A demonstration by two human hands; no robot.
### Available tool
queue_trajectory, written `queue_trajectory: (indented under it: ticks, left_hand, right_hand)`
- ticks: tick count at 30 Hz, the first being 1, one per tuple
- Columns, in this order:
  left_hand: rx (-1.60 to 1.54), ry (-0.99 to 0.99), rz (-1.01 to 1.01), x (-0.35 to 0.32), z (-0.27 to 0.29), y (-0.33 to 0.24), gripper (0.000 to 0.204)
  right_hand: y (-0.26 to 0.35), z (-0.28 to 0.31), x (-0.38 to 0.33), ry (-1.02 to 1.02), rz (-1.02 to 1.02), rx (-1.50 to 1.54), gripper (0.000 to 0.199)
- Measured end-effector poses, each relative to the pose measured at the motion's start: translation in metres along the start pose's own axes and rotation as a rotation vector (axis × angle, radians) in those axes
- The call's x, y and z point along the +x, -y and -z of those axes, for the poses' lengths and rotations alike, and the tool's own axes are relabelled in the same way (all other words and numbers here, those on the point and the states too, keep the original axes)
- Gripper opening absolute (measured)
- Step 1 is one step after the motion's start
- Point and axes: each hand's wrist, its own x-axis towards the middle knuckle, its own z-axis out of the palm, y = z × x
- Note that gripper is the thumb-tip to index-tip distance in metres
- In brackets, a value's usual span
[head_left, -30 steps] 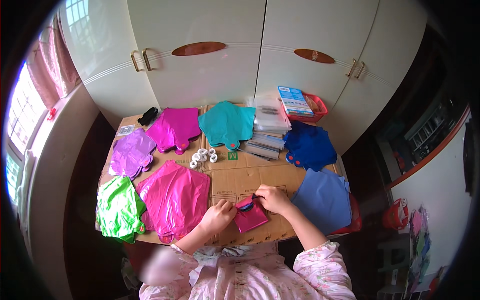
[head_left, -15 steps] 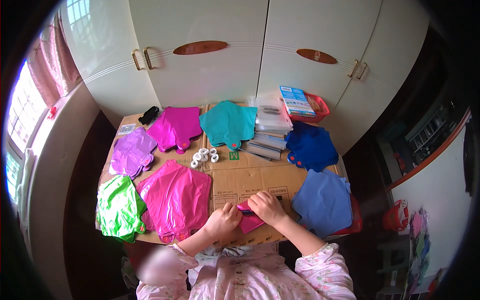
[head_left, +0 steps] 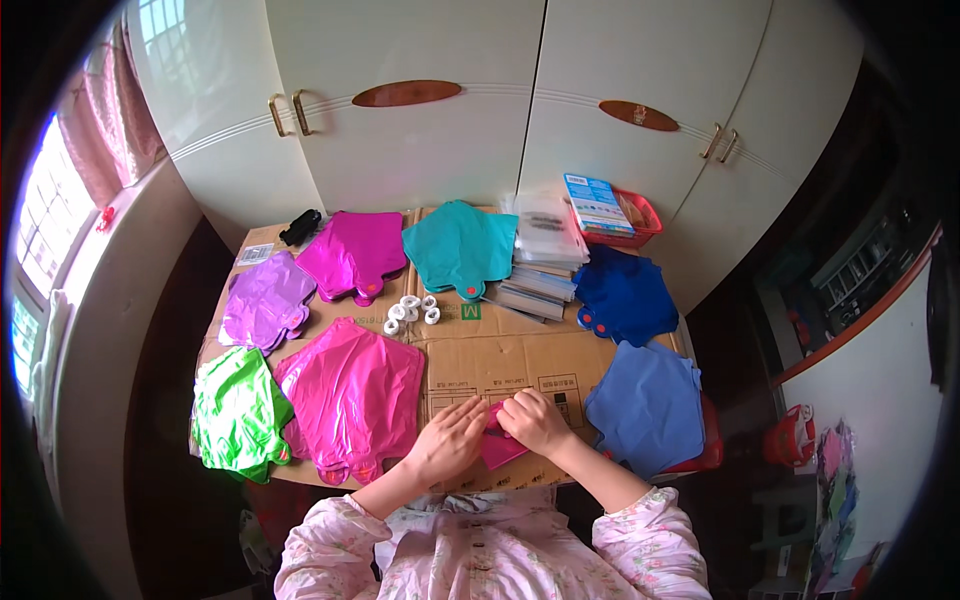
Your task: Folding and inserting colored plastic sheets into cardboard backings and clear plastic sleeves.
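Observation:
A folded pink foil balloon point(head_left: 503, 449) lies at the front middle of the cardboard. My right hand point(head_left: 537, 420) is closed on its upper part, the fingers curled over it. My left hand point(head_left: 447, 440) rests against its left side, fingers stretched out side by side and nearly flat. Left of my left hand is a stack of flat pink star-shaped foil balloons point(head_left: 358, 395). A stack of light blue foil balloons point(head_left: 645, 405) lies right of my right hand. What is under my fingers is hidden.
Around the cardboard point(head_left: 470, 360) lie green point(head_left: 238, 410), lilac point(head_left: 262, 300), magenta point(head_left: 350, 250), teal point(head_left: 460, 245) and dark blue balloons point(head_left: 630, 290). Several white rolls point(head_left: 410, 308) sit mid-table. Behind are stacked clear packets point(head_left: 540, 260), a red basket point(head_left: 648, 225) and a cabinet point(head_left: 420, 150).
My left hand has gone from curled fingers on the folded pink balloon to straightened fingers beside it. My right hand keeps its grip, its fingers curled tighter. A dark piece between the hands no longer shows.

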Motion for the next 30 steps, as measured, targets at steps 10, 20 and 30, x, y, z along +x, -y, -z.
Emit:
queue_trajectory:
  ticks: [10,20,30]
  left_hand:
    - [0.089,0.139,-0.015,-0.010,-0.016,-0.006,0.045]
    - [0.099,0.153,-0.062,-0.019,-0.009,-0.004,0.048]
    - [-0.007,0.161,0.049,-0.032,0.008,-0.007,0.050]
  right_hand:
    - [0.035,0.009,-0.009,0.116,-0.242,-0.116,0.027]
    - [0.039,0.001,-0.022,0.060,-0.219,-0.138,0.025]
    - [0.039,0.012,-0.020,0.146,-0.279,0.050,0.027]
